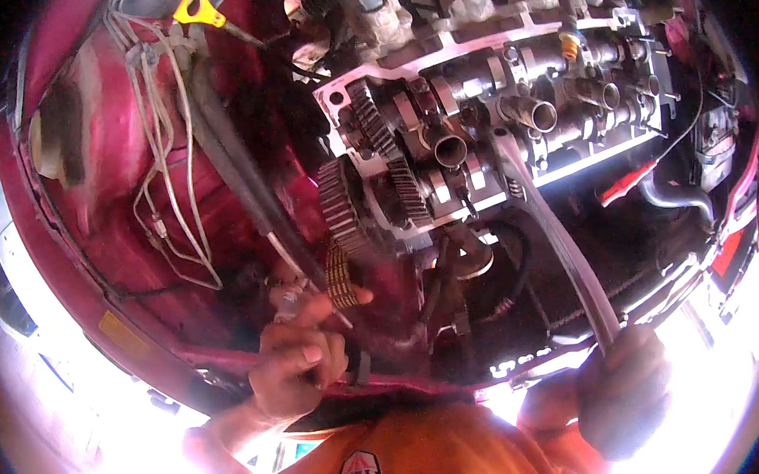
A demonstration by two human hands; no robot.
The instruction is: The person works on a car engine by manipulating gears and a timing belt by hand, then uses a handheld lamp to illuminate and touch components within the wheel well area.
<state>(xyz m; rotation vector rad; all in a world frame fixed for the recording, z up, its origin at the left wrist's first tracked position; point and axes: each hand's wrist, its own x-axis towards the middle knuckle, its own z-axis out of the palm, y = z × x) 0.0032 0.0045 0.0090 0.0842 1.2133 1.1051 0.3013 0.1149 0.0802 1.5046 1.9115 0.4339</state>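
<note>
My left hand (296,361) is at the front left of an open engine, most fingers curled. Its index finger reaches against a dark timing belt (338,273) with yellow marks, which hangs below a toothed pulley (340,209). Closed around the handle of a long adjustable wrench (560,245), my right hand (628,391) is at lower right. The wrench slants up to the left, its jaws at a camshaft on the uncovered cylinder head (477,137). Meshed gears (379,143) stand at the head's left end. The exact grip on the belt is partly hidden.
A yellow dipstick handle (198,8) is at the upper left, near bent metal pipes (165,162) and a long dark tube (229,155). A red-sleeved cable end (628,183) lies to the right. The red car body edge (231,361) runs along the front.
</note>
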